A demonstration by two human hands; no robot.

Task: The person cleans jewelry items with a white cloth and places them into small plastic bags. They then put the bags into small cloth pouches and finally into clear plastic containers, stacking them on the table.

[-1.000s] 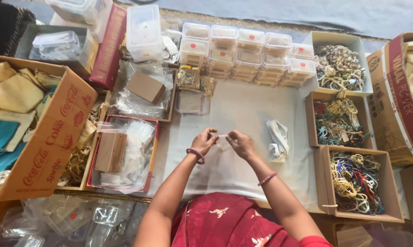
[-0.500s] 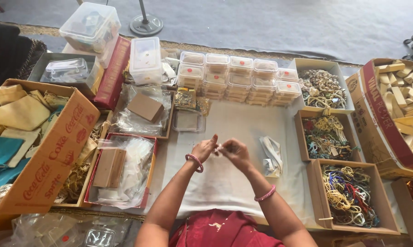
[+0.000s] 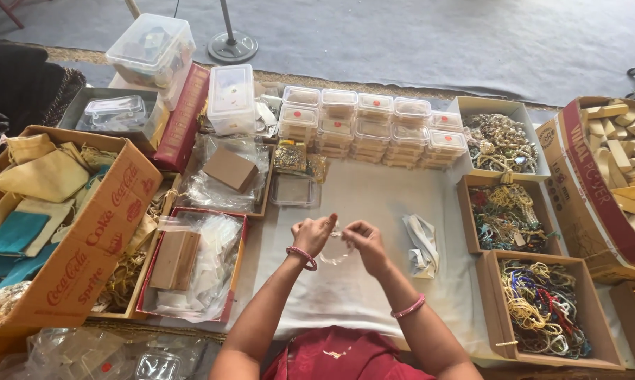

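My left hand point(image 3: 313, 234) and my right hand point(image 3: 365, 241) meet over the middle of a white cloth point(image 3: 373, 204). Between their fingertips they pinch a small clear plastic pouch point(image 3: 336, 246) that hangs down a little. A pink bangle sits on each wrist. A small pile of folded clear pouches point(image 3: 423, 245) lies just right of my right hand. An empty clear lid or tray point(image 3: 295, 191) rests on the cloth beyond my left hand.
Stacked clear plastic boxes point(image 3: 370, 128) line the cloth's far edge. Three open cartons of bead jewellery point(image 3: 539, 306) stand on the right, with a box of wooden pieces point(image 3: 623, 151) beyond. On the left are trays of plastic bags point(image 3: 191, 264) and a carton of cloth pouches point(image 3: 43, 204).
The camera view has shifted slightly. Both hands stay together at the cloth's middle, still working the small pouch between the fingers.
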